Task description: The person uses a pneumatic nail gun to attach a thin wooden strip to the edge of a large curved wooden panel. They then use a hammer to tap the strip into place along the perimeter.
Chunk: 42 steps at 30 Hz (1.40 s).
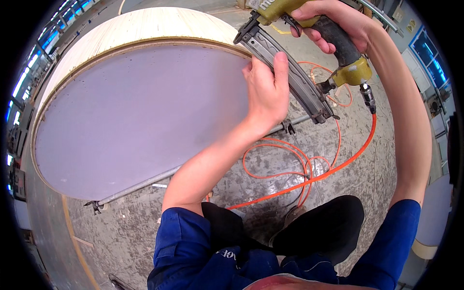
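My right hand (pixel 345 24) is wrapped around the black grip of an olive-green pneumatic nail gun (pixel 355 75), a finger close to its trigger. The tool's long grey magazine (pixel 290 70) slants down to the right, and its nose is at the far right edge of a big rounded wooden piece. That piece has a smooth grey-lavender panel (pixel 145 121) facing me and a curved pale plywood side (pixel 150 21) behind it. Beside the magazine, my left hand (pixel 268 92) is closed at the panel's right edge, thumb up. Its fingertips are partly hidden.
An orange air hose (pixel 348 162) runs from the nail gun and loops over the stained concrete floor (pixel 130 237). Along the panel's lower edge lies a metal pipe (pixel 140 187) with a clamp (pixel 288 127). My bent knees (pixel 324 227) are close below.
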Motion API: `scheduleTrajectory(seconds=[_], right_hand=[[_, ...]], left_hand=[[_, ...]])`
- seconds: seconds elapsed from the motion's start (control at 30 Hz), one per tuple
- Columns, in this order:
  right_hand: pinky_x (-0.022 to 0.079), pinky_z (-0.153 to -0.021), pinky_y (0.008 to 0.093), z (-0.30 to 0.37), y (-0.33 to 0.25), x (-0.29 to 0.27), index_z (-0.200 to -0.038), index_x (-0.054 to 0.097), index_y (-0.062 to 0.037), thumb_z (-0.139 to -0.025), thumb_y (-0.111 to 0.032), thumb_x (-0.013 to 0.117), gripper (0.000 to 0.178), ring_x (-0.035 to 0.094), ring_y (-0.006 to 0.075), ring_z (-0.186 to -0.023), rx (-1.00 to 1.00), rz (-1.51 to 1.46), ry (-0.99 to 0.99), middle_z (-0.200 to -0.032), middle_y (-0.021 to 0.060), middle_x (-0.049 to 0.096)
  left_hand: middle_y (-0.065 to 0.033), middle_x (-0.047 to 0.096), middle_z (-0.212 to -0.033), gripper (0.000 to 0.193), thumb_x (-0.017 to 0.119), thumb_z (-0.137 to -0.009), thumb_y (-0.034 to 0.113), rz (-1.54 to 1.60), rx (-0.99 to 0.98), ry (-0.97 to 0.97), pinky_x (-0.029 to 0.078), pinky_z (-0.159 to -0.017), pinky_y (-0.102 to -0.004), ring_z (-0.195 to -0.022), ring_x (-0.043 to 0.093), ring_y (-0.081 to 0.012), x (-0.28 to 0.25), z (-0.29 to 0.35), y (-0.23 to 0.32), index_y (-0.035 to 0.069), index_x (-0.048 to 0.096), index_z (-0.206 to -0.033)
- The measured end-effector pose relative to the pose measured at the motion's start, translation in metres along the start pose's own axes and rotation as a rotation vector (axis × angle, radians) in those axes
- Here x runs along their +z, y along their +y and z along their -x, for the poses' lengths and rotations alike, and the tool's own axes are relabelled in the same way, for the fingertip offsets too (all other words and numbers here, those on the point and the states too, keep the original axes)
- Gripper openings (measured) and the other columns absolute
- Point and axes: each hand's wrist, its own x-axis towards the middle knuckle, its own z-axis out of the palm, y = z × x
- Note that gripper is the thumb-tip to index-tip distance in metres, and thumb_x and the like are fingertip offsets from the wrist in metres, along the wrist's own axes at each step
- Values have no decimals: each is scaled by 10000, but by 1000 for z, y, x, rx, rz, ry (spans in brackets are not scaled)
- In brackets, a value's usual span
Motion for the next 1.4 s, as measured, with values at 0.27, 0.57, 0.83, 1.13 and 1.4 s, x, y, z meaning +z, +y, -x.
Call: scheduleTrajectory(seconds=[0.27, 0.57, 0.83, 1.13, 1.4], right_hand=[[515, -500, 263, -3, 10, -7, -985, 687, 40, -971, -254, 639, 298, 605, 137, -536, 46, -49, -11, -644, 44, 611], [518, -503, 264, -6, 10, -10, -977, 687, 29, -970, -263, 638, 296, 607, 137, -535, 73, -54, -19, -649, 43, 613], [522, -497, 263, -4, 18, -13, -979, 680, 41, -967, -253, 637, 297, 610, 138, -524, 35, -40, -8, -632, 50, 613], [524, -496, 272, -7, 29, -21, -987, 681, 50, -966, -261, 647, 314, 619, 153, -527, 63, -71, 5, -639, 60, 619], [519, -494, 272, -13, 32, -25, -978, 677, 54, -964, -271, 649, 327, 621, 162, -533, 70, -91, -17, -642, 68, 618]], left_hand=[[-196, 700, -1056, 327, 524, -1067, 260, 2, -11, -8, 389, -966, -494, -994, 622, -391, 6, 2, -8, -41, 538, -1192], [-198, 697, -1053, 329, 528, -1065, 268, 10, 20, 15, 391, -964, -493, -1003, 614, -391, 8, 3, -11, -47, 558, -1155], [-205, 708, -1021, 323, 531, -1061, 274, -37, -56, -49, 392, -973, -501, -975, 637, -404, 6, 6, -7, -33, 556, -1161], [-206, 706, -1080, 358, 525, -1063, 293, -49, -94, -84, 362, -1011, -511, -1045, 620, -404, 13, 9, -17, -34, 541, -1206], [-209, 700, -1088, 381, 514, -1067, 310, -50, -96, -95, 349, -1030, -501, -1057, 616, -394, 13, 10, -17, -41, 541, -1212]])
